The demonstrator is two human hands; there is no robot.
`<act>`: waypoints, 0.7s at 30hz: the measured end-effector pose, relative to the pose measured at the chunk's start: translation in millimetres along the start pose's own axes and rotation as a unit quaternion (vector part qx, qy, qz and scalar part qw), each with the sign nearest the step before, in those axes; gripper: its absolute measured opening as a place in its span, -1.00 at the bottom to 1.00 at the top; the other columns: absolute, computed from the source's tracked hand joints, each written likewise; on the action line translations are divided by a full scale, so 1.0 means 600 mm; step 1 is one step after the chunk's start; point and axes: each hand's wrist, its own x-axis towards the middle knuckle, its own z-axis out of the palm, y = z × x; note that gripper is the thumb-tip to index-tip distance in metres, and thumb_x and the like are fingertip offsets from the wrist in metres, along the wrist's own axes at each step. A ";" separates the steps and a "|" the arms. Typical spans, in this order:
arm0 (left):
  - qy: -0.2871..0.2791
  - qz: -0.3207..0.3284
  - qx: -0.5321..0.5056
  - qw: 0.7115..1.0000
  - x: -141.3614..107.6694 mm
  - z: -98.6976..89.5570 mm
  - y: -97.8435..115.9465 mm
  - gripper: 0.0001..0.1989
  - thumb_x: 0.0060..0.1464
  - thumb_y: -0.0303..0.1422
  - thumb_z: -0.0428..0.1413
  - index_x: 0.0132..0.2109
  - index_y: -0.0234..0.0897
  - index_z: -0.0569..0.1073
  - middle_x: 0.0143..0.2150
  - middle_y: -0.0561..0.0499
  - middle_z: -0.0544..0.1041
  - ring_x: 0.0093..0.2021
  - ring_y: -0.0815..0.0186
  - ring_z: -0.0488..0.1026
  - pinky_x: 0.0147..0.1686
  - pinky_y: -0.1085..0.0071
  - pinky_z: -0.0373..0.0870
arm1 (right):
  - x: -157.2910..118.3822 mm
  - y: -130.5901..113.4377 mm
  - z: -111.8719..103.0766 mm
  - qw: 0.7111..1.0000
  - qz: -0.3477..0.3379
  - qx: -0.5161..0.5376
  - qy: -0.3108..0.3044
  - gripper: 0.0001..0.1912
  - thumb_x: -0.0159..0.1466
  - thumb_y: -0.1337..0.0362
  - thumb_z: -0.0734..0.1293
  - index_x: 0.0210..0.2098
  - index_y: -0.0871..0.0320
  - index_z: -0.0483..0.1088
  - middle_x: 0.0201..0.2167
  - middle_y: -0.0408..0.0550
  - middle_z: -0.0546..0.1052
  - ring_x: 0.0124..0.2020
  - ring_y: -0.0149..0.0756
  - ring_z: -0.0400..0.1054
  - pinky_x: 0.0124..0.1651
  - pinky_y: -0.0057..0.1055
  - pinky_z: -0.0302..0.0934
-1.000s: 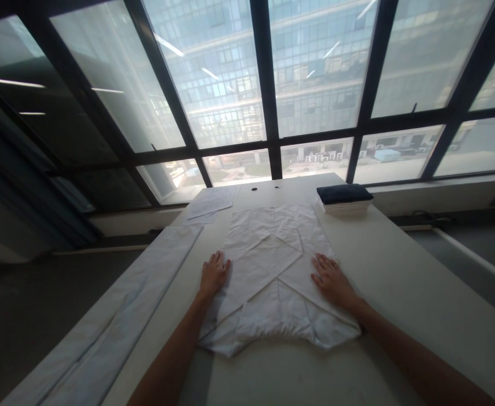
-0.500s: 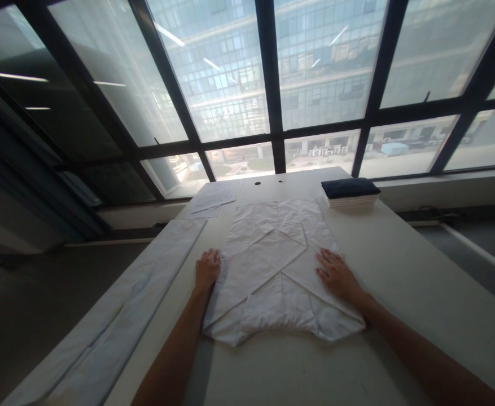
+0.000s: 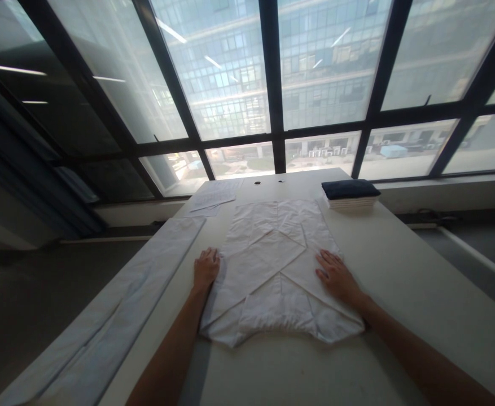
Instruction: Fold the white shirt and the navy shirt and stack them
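Observation:
A white garment (image 3: 272,254) lies folded and spread on the white table (image 3: 399,270), with crossed diagonal folds in its middle and a gathered edge toward me. At its left edge rests my left hand (image 3: 207,268), with bent fingers close together; whether they pinch the cloth is hard to make out. My right hand (image 3: 335,274) lies flat on the garment's right side, its fingers spread and nothing held.
A dark folded cloth (image 3: 350,188) tops a stack of white folded cloths (image 3: 352,203) at the back right. Papers (image 3: 213,196) lie at the back left. Long pale fabric (image 3: 132,293) runs along the left edge. Windows stand behind the table.
My left hand and the garment's lower left corner have shifted very slightly left. My right hand stays in nearly the same place.

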 end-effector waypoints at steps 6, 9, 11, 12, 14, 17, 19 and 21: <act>0.007 0.002 0.003 1.000 0.002 0.002 -0.002 -0.60 0.36 -0.32 -0.08 0.23 -0.28 0.42 0.36 -0.18 0.33 0.36 0.10 0.21 0.28 0.09 0.16 | -0.001 0.003 0.004 1.000 -0.013 0.008 0.023 -0.47 0.38 0.21 0.19 0.27 0.27 0.34 0.35 0.22 0.28 0.39 -0.03 0.10 0.41 -0.02 -0.04; 0.007 0.000 0.002 1.000 0.003 0.003 -0.002 -0.60 0.36 -0.32 -0.08 0.24 -0.30 0.42 0.36 -0.18 0.32 0.36 0.10 0.22 0.28 0.09 0.16 | -0.001 0.004 0.005 1.000 -0.014 0.002 0.027 -0.48 0.38 0.21 0.18 0.27 0.28 0.34 0.34 0.22 0.29 0.38 -0.03 0.11 0.40 -0.02 -0.03; 0.004 -0.001 0.003 1.000 0.003 0.002 -0.002 -0.59 0.37 -0.32 -0.09 0.25 -0.32 0.41 0.37 -0.18 0.31 0.36 0.09 0.21 0.28 0.09 0.16 | -0.002 0.003 0.004 1.000 -0.013 0.001 0.025 -0.47 0.38 0.21 0.18 0.27 0.30 0.34 0.34 0.23 0.29 0.38 -0.02 0.11 0.41 -0.03 -0.03; 0.002 -0.002 0.003 1.000 0.003 0.002 -0.002 -0.59 0.37 -0.32 -0.09 0.25 -0.32 0.40 0.37 -0.18 0.31 0.36 0.09 0.20 0.28 0.09 0.16 | -0.002 0.002 0.003 1.000 -0.012 0.003 0.024 -0.47 0.38 0.21 0.18 0.27 0.30 0.34 0.34 0.23 0.29 0.38 -0.02 0.10 0.41 -0.02 -0.03; 0.000 0.000 0.005 1.000 0.003 0.002 -0.002 -0.59 0.37 -0.32 -0.09 0.25 -0.32 0.40 0.38 -0.18 0.30 0.37 0.08 0.20 0.29 0.09 0.16 | -0.002 0.000 0.001 1.000 -0.009 0.009 0.022 -0.47 0.38 0.21 0.19 0.28 0.30 0.33 0.35 0.23 0.28 0.39 -0.02 0.10 0.41 -0.02 -0.04; 0.002 0.002 0.004 1.000 0.004 0.004 -0.004 -0.59 0.36 -0.33 -0.08 0.25 -0.31 0.41 0.37 -0.19 0.30 0.36 0.08 0.21 0.28 0.08 0.16 | -0.002 -0.001 -0.002 1.000 -0.005 0.019 0.017 -0.46 0.37 0.21 0.19 0.27 0.31 0.34 0.35 0.24 0.27 0.39 -0.01 0.09 0.42 -0.02 -0.07; 0.002 0.000 0.004 1.000 0.004 0.006 -0.005 -0.59 0.36 -0.32 -0.07 0.25 -0.30 0.41 0.37 -0.19 0.30 0.36 0.08 0.21 0.28 0.07 0.15 | 0.001 0.001 -0.004 0.999 -0.002 0.031 0.013 -0.47 0.36 0.22 0.20 0.26 0.31 0.35 0.35 0.24 0.28 0.39 -0.01 0.09 0.43 -0.03 -0.08; 0.003 -0.002 0.004 1.000 0.005 0.008 -0.006 -0.59 0.36 -0.32 -0.08 0.25 -0.29 0.41 0.37 -0.18 0.31 0.37 0.08 0.20 0.29 0.08 0.14 | 0.008 0.004 -0.004 0.998 0.011 0.054 0.012 -0.48 0.36 0.22 0.20 0.24 0.31 0.38 0.32 0.24 0.31 0.37 -0.02 0.13 0.42 -0.05 -0.05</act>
